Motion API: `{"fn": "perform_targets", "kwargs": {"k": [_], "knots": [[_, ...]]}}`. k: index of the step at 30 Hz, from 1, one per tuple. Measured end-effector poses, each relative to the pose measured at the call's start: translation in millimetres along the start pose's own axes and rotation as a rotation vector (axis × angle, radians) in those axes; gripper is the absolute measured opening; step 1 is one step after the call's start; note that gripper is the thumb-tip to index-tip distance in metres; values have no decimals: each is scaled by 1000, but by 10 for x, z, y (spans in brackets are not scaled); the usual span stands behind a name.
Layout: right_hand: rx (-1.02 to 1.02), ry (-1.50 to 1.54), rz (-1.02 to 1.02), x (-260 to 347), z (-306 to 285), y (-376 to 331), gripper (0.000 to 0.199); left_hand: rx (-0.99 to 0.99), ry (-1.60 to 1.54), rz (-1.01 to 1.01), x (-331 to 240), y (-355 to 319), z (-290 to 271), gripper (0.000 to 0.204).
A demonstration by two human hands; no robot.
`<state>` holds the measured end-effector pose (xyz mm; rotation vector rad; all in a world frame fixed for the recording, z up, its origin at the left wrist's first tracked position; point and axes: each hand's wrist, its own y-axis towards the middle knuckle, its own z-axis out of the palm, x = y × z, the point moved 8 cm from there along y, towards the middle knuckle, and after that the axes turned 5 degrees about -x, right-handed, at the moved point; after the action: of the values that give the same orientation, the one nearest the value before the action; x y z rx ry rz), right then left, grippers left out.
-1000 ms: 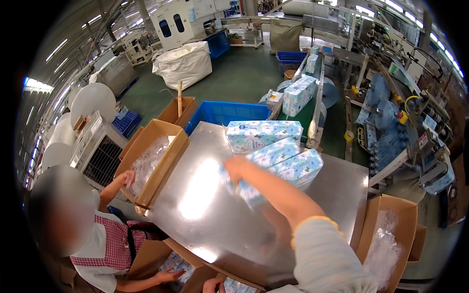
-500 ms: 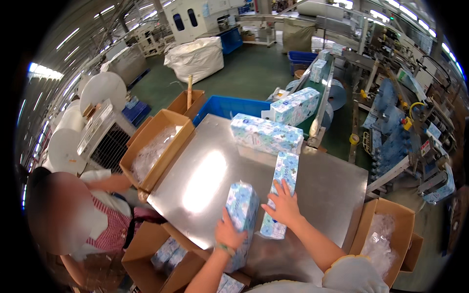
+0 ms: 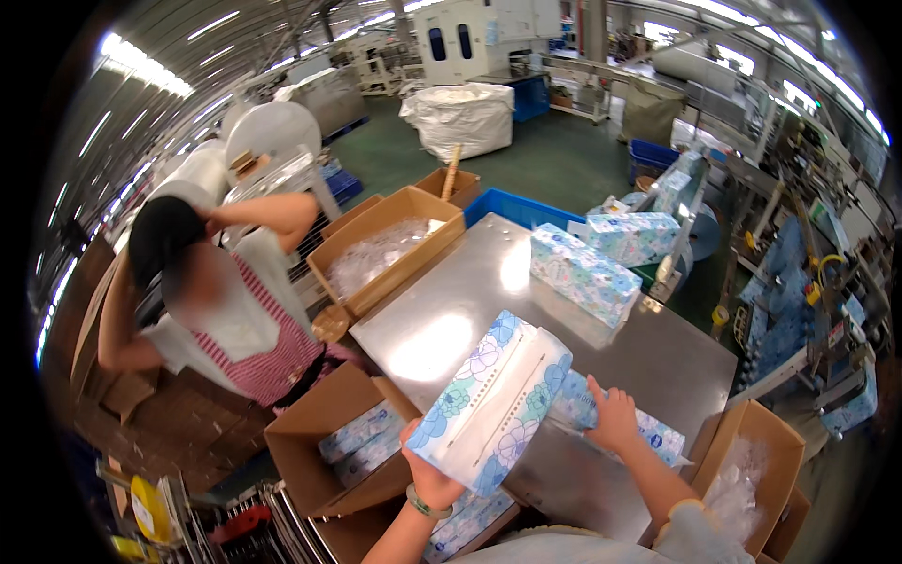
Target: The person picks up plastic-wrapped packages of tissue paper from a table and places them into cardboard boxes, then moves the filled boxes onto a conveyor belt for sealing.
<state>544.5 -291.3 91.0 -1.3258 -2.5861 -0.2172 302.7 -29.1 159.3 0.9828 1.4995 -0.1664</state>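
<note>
My left hand [image 3: 435, 479] holds a soft tissue pack [image 3: 498, 404] by its near left end, raised above the steel table and tilted. Its white top with a slit between blue flower prints faces up. My right hand [image 3: 614, 420] grips a second, narrower-looking tissue pack [image 3: 662, 438] from above, fingers bent over it, as it lies on the table. The raised pack partly hides this one's left end. Farther back on the table rests another flowered tissue pack [image 3: 584, 273], touched by neither hand.
The steel table [image 3: 423, 343] is ringed by cardboard boxes: one with clear plastic film [image 3: 385, 249], one with packs [image 3: 324, 442], another at right [image 3: 752, 479]. A conveyor [image 3: 681, 230] carries packs at the back right. At left stands a person [image 3: 254, 329], arms raised to a black cap.
My left hand has lifted its pack and turned its slit side up. My right hand's pack has swung round and shifted right. The view has turned left; the person has raised both arms.
</note>
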Motion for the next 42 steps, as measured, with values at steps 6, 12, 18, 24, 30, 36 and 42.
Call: {"fn": "perform_targets", "kwargs": {"k": [6, 12, 18, 24, 30, 36, 42], "knots": [[-529, 96, -435, 881, -571, -328, 112, 196, 477, -22, -657, -862, -1048, 54], [-664, 493, -701, 1721, -911, -607, 119, 190, 614, -55, 62, -1784, -1493, 72], [-292, 822, -1000, 2878, -841, -1078, 107, 771, 504, -455, 1621, -2856, -692, 95], [234, 515, -1414, 3778, 547, -1597, 95, 767, 743, -286, 1939, -3130, -855, 103], [149, 183, -1444, 3937, 2698, -1678, 66, 913, 616, -733, 1962, -3030, -1033, 89], [171, -157, -1265, 4000, 2649, -1305, 44, 849, 573, -776, 1922, -2552, -1208, 82], [-162, 434, -825, 2344, 530, -572, 22, 843, 884, -559, 2656, -2264, -967, 107]]}}
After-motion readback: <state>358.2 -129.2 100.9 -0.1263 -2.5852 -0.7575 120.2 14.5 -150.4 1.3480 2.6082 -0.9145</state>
